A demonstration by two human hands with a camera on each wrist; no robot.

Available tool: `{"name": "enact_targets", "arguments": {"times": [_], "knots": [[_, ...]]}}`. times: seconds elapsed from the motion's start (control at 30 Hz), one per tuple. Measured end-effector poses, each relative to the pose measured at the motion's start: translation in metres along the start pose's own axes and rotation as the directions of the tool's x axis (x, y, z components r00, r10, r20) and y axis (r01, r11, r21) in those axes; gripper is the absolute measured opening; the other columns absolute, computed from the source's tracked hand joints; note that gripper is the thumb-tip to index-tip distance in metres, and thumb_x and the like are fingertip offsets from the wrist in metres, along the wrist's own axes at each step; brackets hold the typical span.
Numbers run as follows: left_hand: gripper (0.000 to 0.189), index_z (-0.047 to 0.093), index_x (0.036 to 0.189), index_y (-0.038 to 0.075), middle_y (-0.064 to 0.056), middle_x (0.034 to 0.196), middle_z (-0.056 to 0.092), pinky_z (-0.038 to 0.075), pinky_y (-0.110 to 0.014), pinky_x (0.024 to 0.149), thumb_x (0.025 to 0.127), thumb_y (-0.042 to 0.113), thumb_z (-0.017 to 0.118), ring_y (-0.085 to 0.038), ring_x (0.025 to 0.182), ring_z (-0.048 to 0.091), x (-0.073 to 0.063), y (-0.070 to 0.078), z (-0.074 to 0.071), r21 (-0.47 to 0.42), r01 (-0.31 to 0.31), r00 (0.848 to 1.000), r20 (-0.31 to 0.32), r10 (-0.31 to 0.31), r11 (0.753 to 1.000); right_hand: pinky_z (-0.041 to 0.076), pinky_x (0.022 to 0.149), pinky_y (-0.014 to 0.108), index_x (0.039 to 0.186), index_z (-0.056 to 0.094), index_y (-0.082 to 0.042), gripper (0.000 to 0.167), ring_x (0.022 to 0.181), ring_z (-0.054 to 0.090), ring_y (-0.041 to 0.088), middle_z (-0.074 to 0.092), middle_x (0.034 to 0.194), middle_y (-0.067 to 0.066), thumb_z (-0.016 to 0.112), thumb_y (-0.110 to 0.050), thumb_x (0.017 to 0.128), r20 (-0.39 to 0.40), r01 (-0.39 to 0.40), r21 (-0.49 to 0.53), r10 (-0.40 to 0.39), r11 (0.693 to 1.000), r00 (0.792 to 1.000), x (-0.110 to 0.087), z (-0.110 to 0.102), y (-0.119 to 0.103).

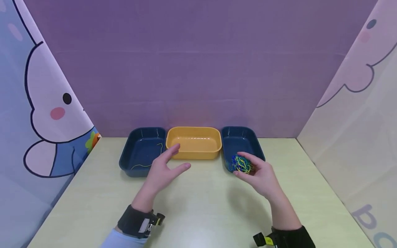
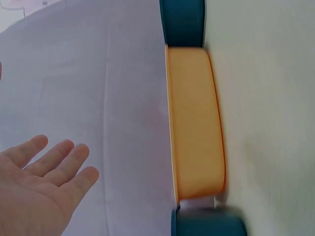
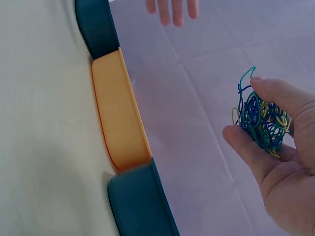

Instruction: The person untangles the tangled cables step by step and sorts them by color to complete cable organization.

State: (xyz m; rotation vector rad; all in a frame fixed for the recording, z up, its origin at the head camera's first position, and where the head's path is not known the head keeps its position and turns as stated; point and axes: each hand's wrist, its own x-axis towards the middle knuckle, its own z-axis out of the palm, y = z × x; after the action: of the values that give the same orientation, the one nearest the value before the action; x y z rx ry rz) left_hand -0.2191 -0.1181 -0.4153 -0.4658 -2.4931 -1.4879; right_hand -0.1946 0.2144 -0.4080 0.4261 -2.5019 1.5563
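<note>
In the head view my right hand (image 1: 262, 175) grips a tangled bundle of thin cords (image 1: 242, 164), blue, green and yellow, above the front of the right dark blue bin (image 1: 238, 134). The right wrist view shows the tangle (image 3: 263, 118) between thumb and fingers, with a loose loop sticking out. My left hand (image 1: 162, 172) is held out with its fingers spread and nothing in it, near the right side of the left dark blue bin (image 1: 133, 151). A thin yellow strand (image 1: 141, 166) lies in that bin, partly hidden by the hand.
A yellow bin (image 1: 194, 156) stands between the two blue ones on a pale table (image 1: 204, 206). Behind them rises a purple cloth backdrop (image 1: 201, 75). Printed panels with cartoon figures flank the table on the left (image 1: 62, 120) and right (image 1: 356, 137).
</note>
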Motion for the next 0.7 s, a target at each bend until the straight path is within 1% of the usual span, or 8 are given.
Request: {"name": "enact_targets", "arguments": {"times": [0.07, 0.17, 0.23, 0.33, 0.43, 0.53, 0.6, 0.7], "knots": [[0.073, 0.047, 0.142, 0.024, 0.007, 0.142, 0.052, 0.040, -0.046, 0.108, 0.080, 0.051, 0.074, -0.015, 0.130, 0.050, -0.001, 0.004, 0.006, -0.032, -0.011, 1.000, 0.011, 0.012, 0.999, 0.058, 0.069, 0.028, 0.129, 0.057, -0.037, 0.056, 0.094, 0.061, 0.023, 0.062, 0.123, 0.000, 0.081, -0.028, 0.079, 0.011, 0.003, 0.008, -0.003, 1.000, 1.000, -0.001, 0.002, 0.000], [0.067, 0.052, 0.138, 0.020, 0.004, 0.135, 0.058, 0.044, -0.041, 0.106, 0.081, 0.046, 0.075, -0.016, 0.124, 0.055, -0.002, 0.009, 0.016, -0.070, -0.048, 0.999, 0.013, 0.049, 0.996, 0.059, 0.073, 0.027, 0.129, 0.057, -0.036, 0.056, 0.099, 0.062, 0.024, 0.060, 0.126, 0.001, 0.081, -0.029, 0.079, 0.027, -0.003, 0.025, 0.002, 1.000, 1.000, -0.002, 0.006, -0.002], [0.064, 0.054, 0.135, 0.017, 0.002, 0.128, 0.062, 0.047, -0.038, 0.103, 0.081, 0.044, 0.075, -0.016, 0.119, 0.059, -0.003, 0.014, 0.022, -0.094, -0.055, 0.998, 0.022, 0.057, 0.994, 0.058, 0.074, 0.027, 0.129, 0.057, -0.036, 0.057, 0.101, 0.062, 0.024, 0.060, 0.127, 0.001, 0.081, -0.031, 0.078, 0.032, -0.015, 0.031, 0.014, 0.999, 0.999, -0.003, 0.008, -0.003], [0.061, 0.057, 0.132, 0.014, 0.000, 0.119, 0.066, 0.051, -0.037, 0.098, 0.081, 0.041, 0.077, -0.017, 0.110, 0.063, -0.004, 0.018, 0.031, -0.135, -0.039, 0.998, 0.046, 0.045, 0.990, 0.058, 0.074, 0.027, 0.128, 0.058, -0.036, 0.056, 0.103, 0.063, 0.025, 0.060, 0.127, 0.001, 0.082, -0.032, 0.077, 0.035, -0.029, 0.038, 0.027, 0.999, 0.999, -0.002, 0.011, -0.006], [0.060, 0.059, 0.129, 0.015, 0.003, 0.112, 0.067, 0.053, -0.035, 0.094, 0.080, 0.043, 0.077, -0.014, 0.103, 0.065, -0.004, 0.022, 0.041, -0.154, 0.005, 0.997, 0.075, 0.007, 0.988, 0.058, 0.075, 0.027, 0.129, 0.057, -0.035, 0.057, 0.104, 0.063, 0.024, 0.060, 0.127, 0.002, 0.081, -0.033, 0.077, 0.040, -0.020, 0.039, 0.018, 0.999, 0.999, -0.002, 0.015, -0.007], [0.060, 0.060, 0.128, 0.017, 0.006, 0.107, 0.067, 0.054, -0.035, 0.090, 0.079, 0.048, 0.076, -0.011, 0.096, 0.065, -0.005, 0.026, 0.052, -0.153, 0.028, 0.994, 0.106, -0.012, 0.988, 0.058, 0.075, 0.027, 0.129, 0.057, -0.035, 0.057, 0.104, 0.064, 0.023, 0.060, 0.126, 0.001, 0.081, -0.033, 0.078, 0.044, -0.011, 0.039, 0.009, 0.999, 0.999, -0.002, 0.018, -0.006], [0.058, 0.063, 0.125, 0.018, 0.007, 0.103, 0.067, 0.056, -0.033, 0.085, 0.079, 0.050, 0.075, -0.010, 0.091, 0.065, -0.006, 0.028, 0.058, -0.147, 0.031, 0.993, 0.117, -0.014, 0.989, 0.058, 0.075, 0.026, 0.129, 0.057, -0.036, 0.057, 0.103, 0.064, 0.022, 0.061, 0.125, 0.000, 0.081, -0.033, 0.077, 0.047, -0.009, 0.038, 0.007, 0.999, 0.999, -0.001, 0.020, -0.006], [0.050, 0.068, 0.117, 0.020, 0.007, 0.097, 0.067, 0.056, -0.028, 0.077, 0.078, 0.052, 0.075, -0.009, 0.084, 0.064, -0.008, 0.030, 0.066, -0.136, 0.014, 0.992, 0.124, 0.003, 0.991, 0.058, 0.075, 0.027, 0.128, 0.058, -0.036, 0.056, 0.102, 0.064, 0.022, 0.061, 0.123, -0.001, 0.082, -0.033, 0.077, 0.052, -0.003, 0.042, 0.001, 0.999, 0.999, -0.001, 0.023, -0.006]]}}
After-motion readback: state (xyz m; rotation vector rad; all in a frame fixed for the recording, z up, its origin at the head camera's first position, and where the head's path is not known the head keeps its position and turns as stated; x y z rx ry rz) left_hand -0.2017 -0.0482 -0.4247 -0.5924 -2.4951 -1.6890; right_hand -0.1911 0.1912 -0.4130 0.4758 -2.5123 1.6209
